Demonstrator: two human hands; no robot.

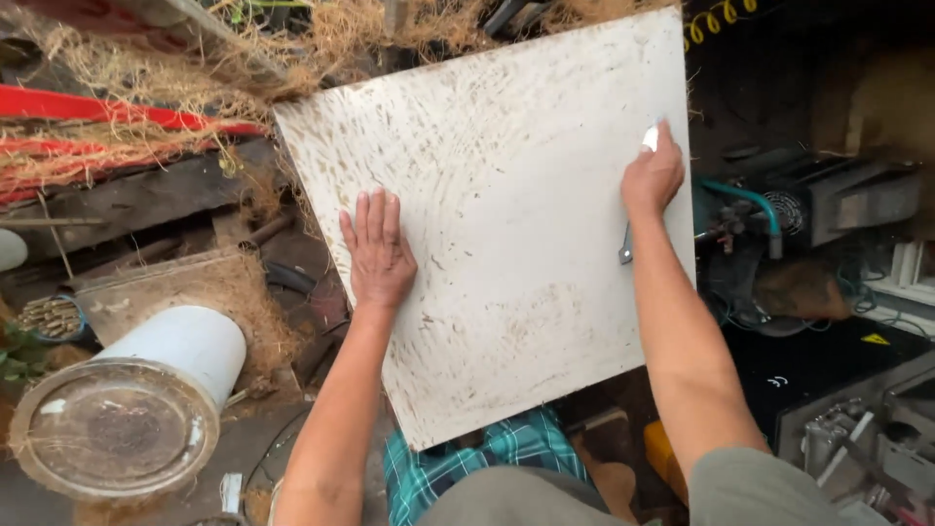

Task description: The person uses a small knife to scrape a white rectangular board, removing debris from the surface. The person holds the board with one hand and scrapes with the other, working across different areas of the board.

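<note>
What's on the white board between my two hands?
Nothing lies there. In the head view, the stretch of white board between the left hand, flat on it, and the right hand, holding a small white piece, shows only brown dirt smears.

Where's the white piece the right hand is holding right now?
Head view, upper right: the small white piece sits at the right hand fingertips, against the white board near its right edge.

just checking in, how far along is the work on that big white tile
Done: the white tile rests on the person's lap. In hand: left hand lies flat on it; right hand presses a small white piece near its right edge. Left: brown smears cover the face; no finished mark shows.
</note>
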